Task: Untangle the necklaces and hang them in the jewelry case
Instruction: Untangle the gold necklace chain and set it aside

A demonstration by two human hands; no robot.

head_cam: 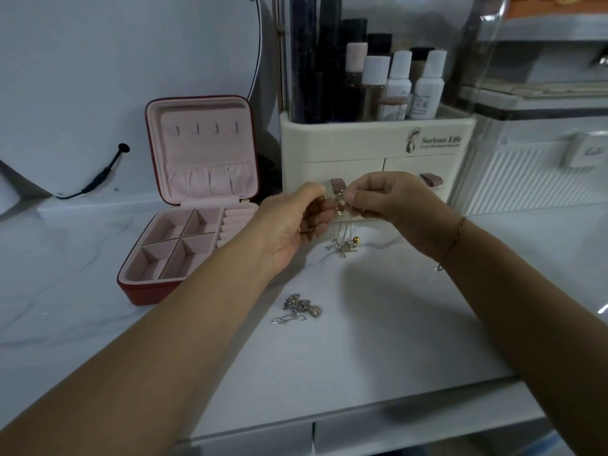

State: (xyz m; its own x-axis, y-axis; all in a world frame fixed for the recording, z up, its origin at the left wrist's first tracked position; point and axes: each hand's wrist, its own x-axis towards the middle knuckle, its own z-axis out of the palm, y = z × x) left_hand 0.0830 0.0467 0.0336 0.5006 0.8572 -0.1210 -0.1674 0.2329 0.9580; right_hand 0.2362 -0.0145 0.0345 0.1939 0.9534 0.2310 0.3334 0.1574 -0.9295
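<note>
Above the counter (394,324), centre: tangled necklaces (342,247), pinched between left hand (289,223) and right hand (394,202), chains hanging straight down. Jewelry case (148,292) stands open to the left, nearer the left hand; lid hooks (205,128) bare. Second heap (297,311) lies on the counter below.

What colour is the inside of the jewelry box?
Pale pink lining inside the jewelry box, with a red outside; the head view shows it clearly.

A red leather-look square jewelry case (138,292) with matt pink velvety lining sits left of centre on glossy white marble-patterned countertop (378,324); shiny silver metal chains (297,311) lie lower centre.
</note>
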